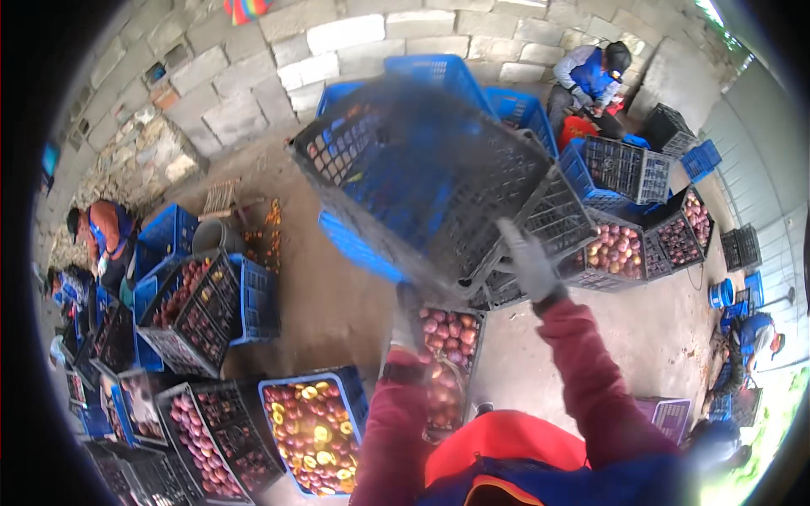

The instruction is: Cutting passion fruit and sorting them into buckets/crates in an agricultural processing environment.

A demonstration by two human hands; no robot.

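A black slatted plastic crate (472, 177) is tilted in front of me, smeared by motion, in front of blue crates. At its near right edge is my right hand (530, 260), in a grey glove, with fingers stretched apart; whether it bears any of the crate's weight cannot be told. My left hand (407, 325), gloved too, is lower down by the crate's near corner. Blur and shadow hide its fingers. Just beside it, on the floor, stands a crate (477, 358) of round, dark red plum-like fruit (449, 333).
Left of me stand a blue crate (354, 396) of whole and cut fruit and several fruit-filled black crates (228, 295). More fruit crates (620, 249) are at the right. People work at the far left (110, 236), far right (591, 76) and right edge (755, 337). A block wall (346, 34) closes the back.
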